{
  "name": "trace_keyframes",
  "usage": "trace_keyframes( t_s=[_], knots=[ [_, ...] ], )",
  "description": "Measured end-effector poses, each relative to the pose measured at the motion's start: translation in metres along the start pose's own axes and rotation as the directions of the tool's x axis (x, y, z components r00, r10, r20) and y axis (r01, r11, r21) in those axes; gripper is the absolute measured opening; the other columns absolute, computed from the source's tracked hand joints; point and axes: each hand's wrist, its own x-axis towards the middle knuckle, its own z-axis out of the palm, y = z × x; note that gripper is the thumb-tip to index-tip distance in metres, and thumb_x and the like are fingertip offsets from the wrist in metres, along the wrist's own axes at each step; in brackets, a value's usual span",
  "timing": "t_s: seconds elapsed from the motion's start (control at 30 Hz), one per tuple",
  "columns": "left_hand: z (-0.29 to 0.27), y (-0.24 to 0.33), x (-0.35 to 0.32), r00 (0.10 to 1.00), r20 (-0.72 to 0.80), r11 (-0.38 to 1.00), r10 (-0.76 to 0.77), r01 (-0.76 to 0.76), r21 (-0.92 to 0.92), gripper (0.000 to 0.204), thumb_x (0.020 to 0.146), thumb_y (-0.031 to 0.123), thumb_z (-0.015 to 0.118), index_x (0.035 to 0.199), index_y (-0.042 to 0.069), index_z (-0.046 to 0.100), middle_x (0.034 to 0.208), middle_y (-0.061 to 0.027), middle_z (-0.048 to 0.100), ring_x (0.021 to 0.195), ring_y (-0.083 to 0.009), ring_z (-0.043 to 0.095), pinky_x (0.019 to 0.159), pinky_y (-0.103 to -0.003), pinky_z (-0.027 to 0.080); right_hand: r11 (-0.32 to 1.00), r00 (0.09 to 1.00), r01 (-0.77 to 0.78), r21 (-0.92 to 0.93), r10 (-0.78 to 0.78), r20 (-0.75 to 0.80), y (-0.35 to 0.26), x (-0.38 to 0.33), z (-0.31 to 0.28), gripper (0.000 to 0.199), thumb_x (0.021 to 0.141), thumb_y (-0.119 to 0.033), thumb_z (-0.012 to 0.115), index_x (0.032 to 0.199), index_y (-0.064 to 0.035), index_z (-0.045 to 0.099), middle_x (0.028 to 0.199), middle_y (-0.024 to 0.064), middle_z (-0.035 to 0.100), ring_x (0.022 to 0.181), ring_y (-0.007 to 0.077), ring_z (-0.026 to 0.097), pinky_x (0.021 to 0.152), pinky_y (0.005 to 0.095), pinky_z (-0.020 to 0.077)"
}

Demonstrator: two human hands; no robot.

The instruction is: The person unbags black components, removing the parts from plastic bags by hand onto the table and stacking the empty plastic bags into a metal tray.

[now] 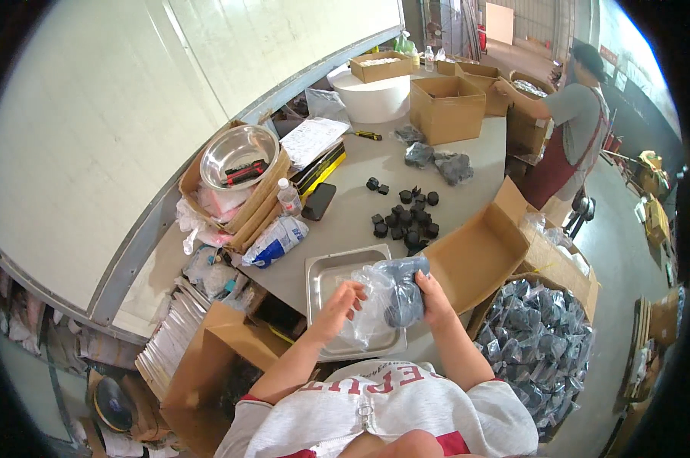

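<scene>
In front of my chest a clear plastic bag (366, 305) with dark grey-black parts (406, 294) in it hangs over a shallow metal tray (314, 286). My right hand (434, 299) grips the filled side, thumb on top of the dark parts. The loose clear end of the bag is at my left hand (342, 305), whose fingers are curled against the film. The exact kind of the parts is blurred by the plastic. Beyond the tray, several small black knob-like pieces (407, 217) lie loose on the grey table (345, 217).
An open cardboard box (474, 256) stands right of the tray. By my right elbow, another box brims with bagged black parts (535, 336). A steel bowl (239, 156), a bottle (289, 197) and a phone (319, 201) are left. A co-worker (570, 122) stands at the far right.
</scene>
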Motion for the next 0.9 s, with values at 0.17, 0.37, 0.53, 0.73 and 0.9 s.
trace_keyframes(
  t_s=[0.17,0.37,0.53,0.73,0.9],
  knots=[
    [-0.002,-0.022,0.015,0.987,0.146,0.998,-0.070,0.070,0.006,0.044,0.093,0.049,0.044,0.091,0.007,0.056,0.073,0.0037,0.048,0.067,-0.0056,0.043,0.056,-0.021,0.034,0.998,0.994,-0.066,0.004,0.066,0.084,0.000,0.004,0.013,0.035,0.086,-0.023,0.063,0.113,-0.0051,0.050,0.103,0.0046,0.061,0.091,0.0162,0.060,0.082,0.0331,0.0498],
    [-0.007,-0.022,0.022,0.966,0.087,0.902,0.245,-0.260,0.344,0.026,0.091,0.021,0.051,0.068,0.009,0.053,0.057,0.0076,0.034,0.053,-0.0024,0.028,0.047,-0.022,0.024,0.995,0.999,-0.034,-0.097,0.031,-0.025,-0.003,0.008,-0.005,0.037,0.085,-0.024,0.064,0.114,-0.0038,0.050,0.104,0.0046,0.060,0.092,0.0145,0.058,0.083,0.0311,0.0486],
    [-0.017,-0.024,0.032,0.951,-0.281,0.970,0.131,-0.182,-0.161,0.024,0.091,0.018,0.051,0.068,0.013,0.047,0.061,0.0064,0.038,0.056,-0.0026,0.034,0.049,-0.021,0.026,0.969,0.990,0.141,-0.201,-0.141,0.012,-0.036,0.013,0.025,0.035,0.087,-0.020,0.061,0.115,-0.0027,0.050,0.104,0.0046,0.059,0.092,0.0141,0.058,0.083,0.0306,0.0484],
    [-0.045,-0.010,0.044,0.926,-0.377,0.992,0.032,-0.075,-0.099,0.021,0.093,0.021,0.050,0.074,0.011,0.049,0.064,0.0046,0.043,0.055,-0.0042,0.039,0.050,-0.019,0.032,0.975,0.945,0.110,-0.191,-0.163,-0.284,-0.074,0.084,-0.006,0.034,0.090,-0.027,0.057,0.115,-0.0053,0.052,0.102,0.0048,0.061,0.089,0.0198,0.060,0.079,0.0358,0.0515],
    [-0.084,-0.016,0.008,0.929,-0.367,0.999,0.044,-0.042,0.012,0.015,0.090,0.017,0.055,0.080,0.008,0.052,0.066,0.0035,0.046,0.058,-0.0050,0.042,0.051,-0.020,0.034,0.837,0.852,0.149,-0.527,-0.379,-0.361,-0.106,0.161,-0.056,0.028,0.086,-0.025,0.062,0.106,-0.0055,0.056,0.089,0.0035,0.059,0.079,0.0172,0.056,0.074,0.0323,0.0485]
  ],
)
